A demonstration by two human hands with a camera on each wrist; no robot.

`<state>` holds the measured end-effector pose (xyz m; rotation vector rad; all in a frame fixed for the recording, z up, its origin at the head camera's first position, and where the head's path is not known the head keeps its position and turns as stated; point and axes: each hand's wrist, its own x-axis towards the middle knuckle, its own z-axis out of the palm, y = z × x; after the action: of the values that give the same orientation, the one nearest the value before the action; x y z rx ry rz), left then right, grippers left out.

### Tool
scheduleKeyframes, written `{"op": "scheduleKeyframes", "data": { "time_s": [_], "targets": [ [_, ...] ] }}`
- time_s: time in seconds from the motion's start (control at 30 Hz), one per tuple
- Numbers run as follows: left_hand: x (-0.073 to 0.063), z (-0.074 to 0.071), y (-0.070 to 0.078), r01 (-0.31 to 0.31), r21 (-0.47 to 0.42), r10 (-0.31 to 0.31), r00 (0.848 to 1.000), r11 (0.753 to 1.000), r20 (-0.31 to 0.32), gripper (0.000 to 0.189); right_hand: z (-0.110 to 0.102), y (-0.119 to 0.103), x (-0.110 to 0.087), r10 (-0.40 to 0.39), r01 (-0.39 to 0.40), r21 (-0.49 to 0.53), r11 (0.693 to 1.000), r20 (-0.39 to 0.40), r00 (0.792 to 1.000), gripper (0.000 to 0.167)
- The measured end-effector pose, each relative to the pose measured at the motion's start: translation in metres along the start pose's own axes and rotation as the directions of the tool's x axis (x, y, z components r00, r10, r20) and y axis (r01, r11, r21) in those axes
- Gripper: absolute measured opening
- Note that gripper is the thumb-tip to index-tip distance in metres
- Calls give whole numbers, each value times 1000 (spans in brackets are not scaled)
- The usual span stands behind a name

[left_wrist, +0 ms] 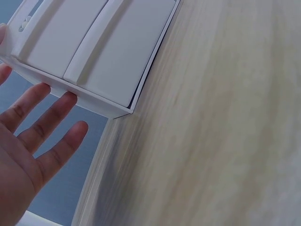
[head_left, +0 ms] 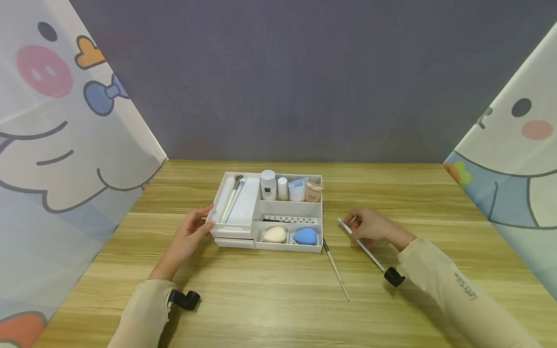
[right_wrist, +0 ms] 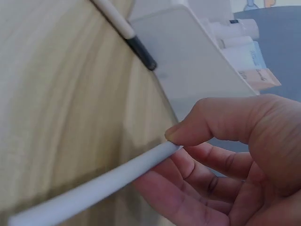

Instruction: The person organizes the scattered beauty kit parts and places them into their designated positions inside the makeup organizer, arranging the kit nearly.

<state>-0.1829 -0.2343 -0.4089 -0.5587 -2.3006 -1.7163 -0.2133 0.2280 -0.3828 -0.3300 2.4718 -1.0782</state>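
Note:
A white makeup organizer (head_left: 287,208) stands on the table. My left hand (head_left: 190,235) rests against its left side, the thumb near the front corner; in the left wrist view its straight fingers (left_wrist: 59,110) touch the box's edge beside two drawer fronts (left_wrist: 124,52). To the right of the box, my right hand (head_left: 370,227) pinches a slim white makeup brush (head_left: 370,253) between thumb and fingers, its handle (right_wrist: 94,193) slanting toward the wrist. Another brush (head_left: 336,270), pale with a dark end, lies on the table by the organizer's front right corner.
Two brushes (head_left: 232,198) lie in the left tray. Bottles (head_left: 269,186) and tubes (head_left: 298,189) stand in the back compartment. A dark stick (head_left: 276,221) lies in the middle one. Cream (head_left: 275,235) and blue (head_left: 305,236) sponges sit in front. A grey panel (head_left: 278,82) rises behind.

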Motion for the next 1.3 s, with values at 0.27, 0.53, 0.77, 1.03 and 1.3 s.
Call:
{"op": "scheduleKeyframes", "data": {
  "time_s": [0.27, 0.53, 0.77, 1.03, 1.3],
  "targets": [
    [0, 0, 0, -17, 3, 17, 1000, 1000, 3, 34, -20, -8, -4, -17, 19, 76, 997, -26, 1000, 45],
    [1, -1, -2, -26, -2, 26, 1000, 1000, 4, 35, -38, -22, -6, -42, 49, 134, 990, -53, 998, 50],
    [0, -1, -2, -24, 2, 24, 1000, 1000, 5, 35, -44, -36, -10, -75, 88, 140, 986, -97, 992, 48],
    [-2, 0, -2, -16, 5, 16, 1000, 1000, 0, 35, -44, -47, -9, -91, 107, 133, 985, -117, 989, 46],
    [-2, -1, -3, -25, 0, 25, 1000, 1000, 0, 35, -43, -61, -6, -139, 160, 153, 975, -139, 981, 46]
  ]
}}
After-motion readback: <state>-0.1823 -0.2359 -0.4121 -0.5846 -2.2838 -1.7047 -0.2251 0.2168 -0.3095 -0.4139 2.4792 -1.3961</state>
